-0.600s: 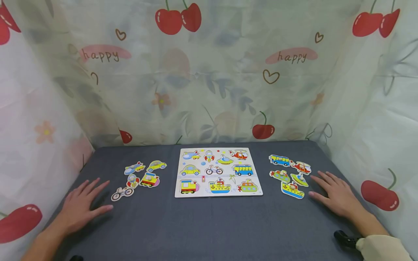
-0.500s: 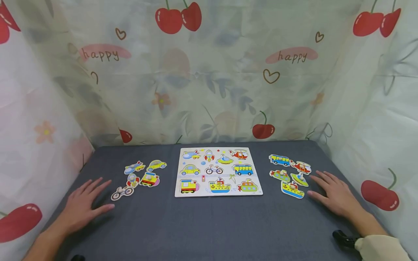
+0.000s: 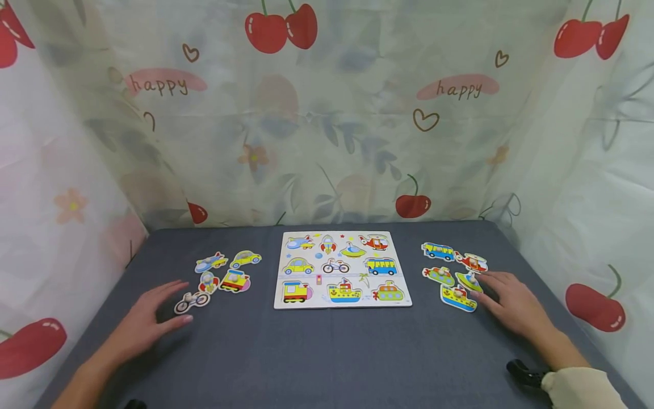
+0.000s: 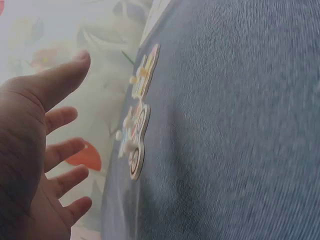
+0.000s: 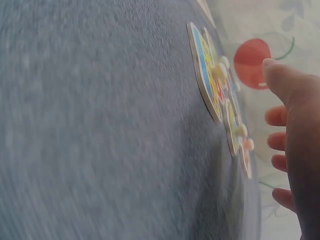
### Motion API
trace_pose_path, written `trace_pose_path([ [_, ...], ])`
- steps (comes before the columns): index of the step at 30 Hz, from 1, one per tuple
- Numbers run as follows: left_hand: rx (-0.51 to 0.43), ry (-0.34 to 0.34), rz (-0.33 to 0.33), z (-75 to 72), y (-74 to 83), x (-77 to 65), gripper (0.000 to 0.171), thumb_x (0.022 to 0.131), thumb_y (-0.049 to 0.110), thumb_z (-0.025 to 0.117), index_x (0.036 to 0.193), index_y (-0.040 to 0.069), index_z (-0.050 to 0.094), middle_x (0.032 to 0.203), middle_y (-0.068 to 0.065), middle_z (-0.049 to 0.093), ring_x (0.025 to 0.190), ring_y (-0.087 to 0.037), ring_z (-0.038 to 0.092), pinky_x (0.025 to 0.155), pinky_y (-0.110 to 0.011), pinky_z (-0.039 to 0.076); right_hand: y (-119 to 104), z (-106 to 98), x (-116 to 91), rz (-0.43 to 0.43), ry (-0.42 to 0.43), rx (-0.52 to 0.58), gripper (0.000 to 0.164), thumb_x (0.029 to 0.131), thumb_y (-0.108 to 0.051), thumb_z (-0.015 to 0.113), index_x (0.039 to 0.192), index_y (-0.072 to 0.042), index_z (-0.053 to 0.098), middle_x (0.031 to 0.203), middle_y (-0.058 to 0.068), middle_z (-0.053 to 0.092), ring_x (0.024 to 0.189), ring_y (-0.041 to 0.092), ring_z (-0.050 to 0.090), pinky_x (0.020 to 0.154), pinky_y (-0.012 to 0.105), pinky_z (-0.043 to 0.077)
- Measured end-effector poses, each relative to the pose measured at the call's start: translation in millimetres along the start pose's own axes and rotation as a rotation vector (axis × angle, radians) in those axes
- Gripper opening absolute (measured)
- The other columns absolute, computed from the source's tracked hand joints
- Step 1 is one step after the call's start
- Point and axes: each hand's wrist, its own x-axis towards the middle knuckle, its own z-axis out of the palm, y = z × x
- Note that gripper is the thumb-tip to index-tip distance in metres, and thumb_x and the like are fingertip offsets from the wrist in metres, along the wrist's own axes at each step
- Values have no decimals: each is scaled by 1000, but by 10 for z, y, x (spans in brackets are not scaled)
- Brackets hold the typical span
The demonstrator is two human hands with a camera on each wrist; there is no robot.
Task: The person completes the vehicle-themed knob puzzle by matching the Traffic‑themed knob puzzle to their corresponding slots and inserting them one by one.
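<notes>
My left hand hovers with spread fingers beside the bicycle piece, holding nothing. Around that piece lie a rocket piece, a train piece, a plane piece and a yellow car piece. My right hand holds nothing either; its fingertips are right at the flying saucer piece. Close by are a ship piece, a submarine piece, a helicopter piece and a bus piece. In the right wrist view, knobs stand up from the pieces, among them the ship piece.
A white puzzle board with matching vehicle pictures lies at the middle of the table, between the two groups. Grey cloth covers the table. Patterned curtains enclose the back and both sides.
Both hands have moved inward: the left hand to the right toward the bicycle piece, the right hand to the left over the edge of the flying saucer piece. The pieces and board have stayed put.
</notes>
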Motion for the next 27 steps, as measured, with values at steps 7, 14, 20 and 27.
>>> trace_pose_path([
  [7,-44,33,-45,95,138,19,56,85,31,76,131,6,56,132,-22,53,121,-43,46,93,-64,33,-102,63,70,-22,54,27,48,90,-36,69,122,-1,63,119,23,61,113,42,48,89,64,36],
  [14,-47,92,-45,228,280,41,44,85,25,77,123,6,63,119,-14,64,107,-31,58,87,-52,44,-243,136,139,-13,97,107,42,92,-30,67,122,-1,64,120,20,62,114,41,48,91,61,37],
  [20,-108,72,-98,318,374,61,40,87,23,75,122,7,64,113,-13,67,100,-29,63,81,-46,52,-378,194,204,56,112,167,38,93,-26,66,121,0,63,120,24,60,116,44,47,92,62,36],
  [27,-199,46,-132,424,480,96,39,89,25,73,124,9,64,114,-11,66,96,-24,63,76,-30,52,-541,221,300,197,138,225,39,95,-26,63,120,3,63,117,26,62,114,46,49,93,63,35],
])
